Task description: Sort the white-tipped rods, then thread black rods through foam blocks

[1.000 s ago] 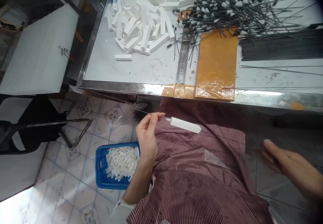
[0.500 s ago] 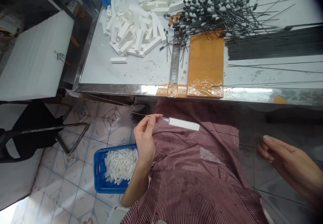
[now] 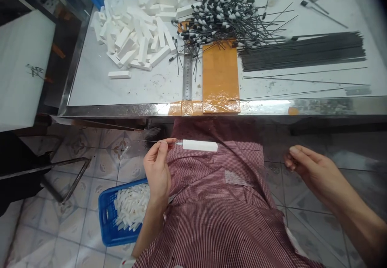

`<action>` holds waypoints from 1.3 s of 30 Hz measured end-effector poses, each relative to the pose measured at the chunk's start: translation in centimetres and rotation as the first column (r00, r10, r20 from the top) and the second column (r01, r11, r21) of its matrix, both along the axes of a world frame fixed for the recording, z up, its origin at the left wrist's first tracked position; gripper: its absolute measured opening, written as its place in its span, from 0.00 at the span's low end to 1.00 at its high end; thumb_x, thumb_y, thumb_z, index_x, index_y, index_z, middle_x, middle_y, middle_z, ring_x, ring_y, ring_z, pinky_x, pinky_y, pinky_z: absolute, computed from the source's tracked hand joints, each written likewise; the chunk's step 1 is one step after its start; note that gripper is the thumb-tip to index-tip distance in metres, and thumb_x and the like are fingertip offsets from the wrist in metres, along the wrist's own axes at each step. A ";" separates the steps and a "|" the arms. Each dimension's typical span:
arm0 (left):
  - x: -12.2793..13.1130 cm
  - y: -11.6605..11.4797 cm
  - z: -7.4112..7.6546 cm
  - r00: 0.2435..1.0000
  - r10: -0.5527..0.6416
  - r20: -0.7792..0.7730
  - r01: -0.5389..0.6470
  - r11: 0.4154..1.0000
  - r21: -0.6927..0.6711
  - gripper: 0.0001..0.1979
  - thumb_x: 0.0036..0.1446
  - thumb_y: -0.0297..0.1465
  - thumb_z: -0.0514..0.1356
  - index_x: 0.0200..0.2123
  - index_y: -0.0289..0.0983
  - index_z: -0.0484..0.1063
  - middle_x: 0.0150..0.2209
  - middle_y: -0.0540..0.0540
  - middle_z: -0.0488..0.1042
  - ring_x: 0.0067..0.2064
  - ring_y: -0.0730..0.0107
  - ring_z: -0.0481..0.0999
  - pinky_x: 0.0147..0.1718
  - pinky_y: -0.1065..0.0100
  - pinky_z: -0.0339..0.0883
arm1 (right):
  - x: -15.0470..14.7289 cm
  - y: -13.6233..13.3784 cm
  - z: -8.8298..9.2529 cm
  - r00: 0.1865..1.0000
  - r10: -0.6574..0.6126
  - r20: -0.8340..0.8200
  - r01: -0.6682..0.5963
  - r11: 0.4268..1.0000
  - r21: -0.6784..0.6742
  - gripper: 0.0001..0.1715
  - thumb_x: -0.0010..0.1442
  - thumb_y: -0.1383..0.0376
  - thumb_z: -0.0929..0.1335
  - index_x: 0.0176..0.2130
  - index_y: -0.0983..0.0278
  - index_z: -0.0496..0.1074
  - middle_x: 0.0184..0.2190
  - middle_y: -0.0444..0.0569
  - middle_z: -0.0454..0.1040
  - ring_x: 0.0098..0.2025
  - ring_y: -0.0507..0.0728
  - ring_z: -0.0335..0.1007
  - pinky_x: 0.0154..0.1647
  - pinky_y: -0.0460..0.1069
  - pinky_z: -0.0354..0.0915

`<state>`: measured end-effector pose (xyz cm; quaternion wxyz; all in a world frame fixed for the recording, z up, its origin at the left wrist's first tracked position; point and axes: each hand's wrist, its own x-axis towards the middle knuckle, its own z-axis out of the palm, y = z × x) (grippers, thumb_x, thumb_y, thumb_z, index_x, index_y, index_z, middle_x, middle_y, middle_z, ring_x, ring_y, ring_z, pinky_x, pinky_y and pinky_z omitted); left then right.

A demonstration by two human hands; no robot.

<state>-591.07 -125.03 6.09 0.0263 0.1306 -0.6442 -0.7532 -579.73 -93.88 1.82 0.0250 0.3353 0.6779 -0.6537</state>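
Note:
Thumb and fingers of my left hand [image 3: 159,171] are closed on a thin dark rod [image 3: 148,141] above my lap. From the right of the grip, a small pale tip joins the end of a white rectangular block [image 3: 200,145], which lies nearly level in the air. Off to the right, apart from the block, is my right hand [image 3: 314,165]. Its thumb and fingers are pressed together, and I cannot make out anything between them. A red-and-white checked apron [image 3: 211,219] covers my lap beneath both hands.
White blocks [image 3: 130,30] lie heaped on the table [image 3: 145,88], beside a pile of black-and-white tipped rods [image 3: 226,16]. A steel ruler [image 3: 187,74], an orange-brown board [image 3: 220,78] and a bundle of dark rods [image 3: 302,52] lie there too. A blue basket [image 3: 104,219] of white pieces stands on the floor.
The view has shifted to the right, so the table and lap appear further left. My left hand still grips the rod, and the block is now more level. My right hand stays closed.

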 end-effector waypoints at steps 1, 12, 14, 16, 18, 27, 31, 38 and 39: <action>0.0 0.0 0.0 1.000 0.003 -0.001 -0.003 1.000 0.005 0.07 0.57 0.32 0.62 0.30 0.38 0.79 0.33 0.48 0.79 0.37 0.72 0.75 0.40 0.72 0.67 | 0.0 -0.1 0.1 1.000 0.004 -0.002 -0.004 1.000 0.016 0.22 0.57 0.51 0.70 0.22 0.62 0.67 0.21 0.46 0.63 0.25 0.52 0.57 0.26 0.49 0.55; 0.3 0.0 0.4 1.000 0.023 -0.015 -0.023 0.999 0.033 0.06 0.55 0.32 0.63 0.29 0.37 0.79 0.33 0.48 0.79 0.38 0.72 0.75 0.40 0.73 0.67 | 0.1 -0.9 1.1 1.000 -0.018 -0.011 0.018 1.000 0.016 0.31 0.59 0.46 0.66 0.16 0.60 0.56 0.13 0.42 0.53 0.19 0.52 0.46 0.23 0.50 0.47; 0.4 0.0 0.5 0.999 0.040 0.001 -0.040 0.996 0.076 0.06 0.54 0.33 0.64 0.29 0.36 0.79 0.33 0.47 0.79 0.37 0.72 0.75 0.40 0.73 0.68 | 0.3 -0.9 1.3 0.998 -0.011 -0.057 0.013 1.000 0.029 0.30 0.60 0.47 0.66 0.17 0.61 0.57 0.15 0.42 0.54 0.21 0.52 0.48 0.24 0.50 0.49; 0.5 0.0 0.6 0.997 0.055 0.053 -0.062 0.988 0.143 0.06 0.52 0.33 0.66 0.29 0.36 0.79 0.33 0.47 0.79 0.36 0.72 0.76 0.39 0.72 0.69 | 0.5 -1.0 1.6 0.996 0.004 -0.091 0.003 0.998 0.067 0.29 0.61 0.48 0.65 0.19 0.62 0.57 0.17 0.41 0.56 0.22 0.52 0.49 0.25 0.49 0.50; 0.5 0.0 0.7 0.992 0.069 0.102 -0.089 0.974 0.209 0.06 0.49 0.32 0.68 0.29 0.36 0.78 0.32 0.48 0.78 0.35 0.72 0.76 0.37 0.72 0.70 | 0.7 -1.1 1.8 0.995 0.017 -0.101 -0.006 0.994 0.111 0.29 0.62 0.49 0.65 0.18 0.62 0.57 0.17 0.41 0.56 0.22 0.51 0.50 0.25 0.48 0.50; 0.9 -1.3 0.7 0.998 0.062 0.009 -0.062 0.976 0.208 0.06 0.46 0.30 0.70 0.26 0.36 0.76 0.31 0.51 0.76 0.33 0.75 0.76 0.37 0.74 0.70 | 1.2 -2.6 2.0 0.997 -0.012 -0.073 0.016 0.999 0.051 0.31 0.60 0.48 0.66 0.16 0.60 0.52 0.14 0.39 0.48 0.18 0.50 0.41 0.19 0.48 0.45; 0.8 -1.5 0.3 0.996 0.087 -0.033 -0.078 0.972 0.221 0.06 0.46 0.31 0.70 0.26 0.36 0.76 0.31 0.51 0.76 0.32 0.76 0.76 0.37 0.74 0.70 | 1.2 -2.9 2.3 0.999 -0.003 -0.040 0.006 0.998 0.064 0.32 0.60 0.46 0.65 0.16 0.61 0.51 0.15 0.40 0.49 0.19 0.50 0.42 0.21 0.48 0.47; 1.0 -1.6 0.1 0.998 0.063 0.007 -0.064 0.989 0.135 0.07 0.51 0.35 0.66 0.29 0.36 0.79 0.32 0.47 0.79 0.35 0.72 0.76 0.38 0.72 0.69 | 1.3 -2.7 3.2 0.998 0.032 -0.048 -0.023 0.987 0.161 0.32 0.60 0.45 0.64 0.16 0.62 0.58 0.17 0.44 0.56 0.23 0.53 0.51 0.25 0.49 0.51; 1.0 -1.7 0.0 0.998 0.062 0.011 -0.063 0.989 0.135 0.07 0.51 0.35 0.66 0.29 0.36 0.79 0.32 0.47 0.79 0.35 0.72 0.76 0.38 0.72 0.69 | 1.3 -2.6 3.3 0.999 0.027 -0.048 -0.018 0.984 0.176 0.31 0.60 0.45 0.64 0.17 0.62 0.59 0.18 0.44 0.57 0.23 0.53 0.52 0.24 0.49 0.52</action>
